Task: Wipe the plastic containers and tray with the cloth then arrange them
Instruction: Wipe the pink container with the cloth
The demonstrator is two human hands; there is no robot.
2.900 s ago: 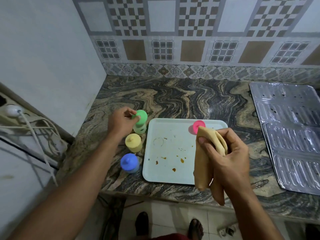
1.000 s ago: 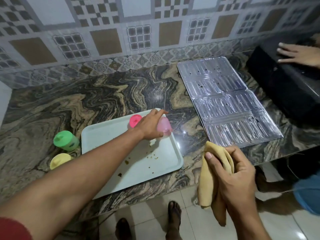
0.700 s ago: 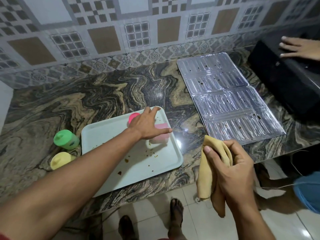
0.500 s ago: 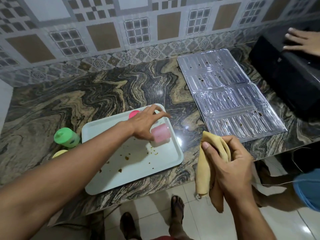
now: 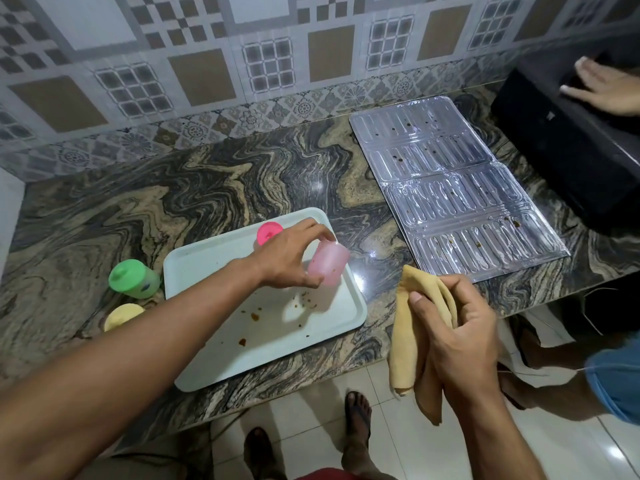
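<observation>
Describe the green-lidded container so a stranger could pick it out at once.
Start at the pale tray on the marbled counter. Just off its far left corner stands a small container with a green lid. Its neighbour nearer the counter edge is yellow; the others are pink.

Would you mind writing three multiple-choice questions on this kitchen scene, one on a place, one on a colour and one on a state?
1. Where does the green-lidded container stand?
A. On the tray
B. On the counter, left of the tray
C. On the metal sheet

2. What colour is the cloth in the right hand?
A. Blue
B. White
C. Yellowish tan

3. How is the pink container in the left hand?
A. Held tilted above the tray
B. Standing upright on the counter
C. Lying beside the yellow lid

Answers: 1 B, it sits on the marble beside the white tray. 2 C, the bunched fabric is tan. 3 A, the fingers grip it, lifted over the tray's crumbs.
</observation>
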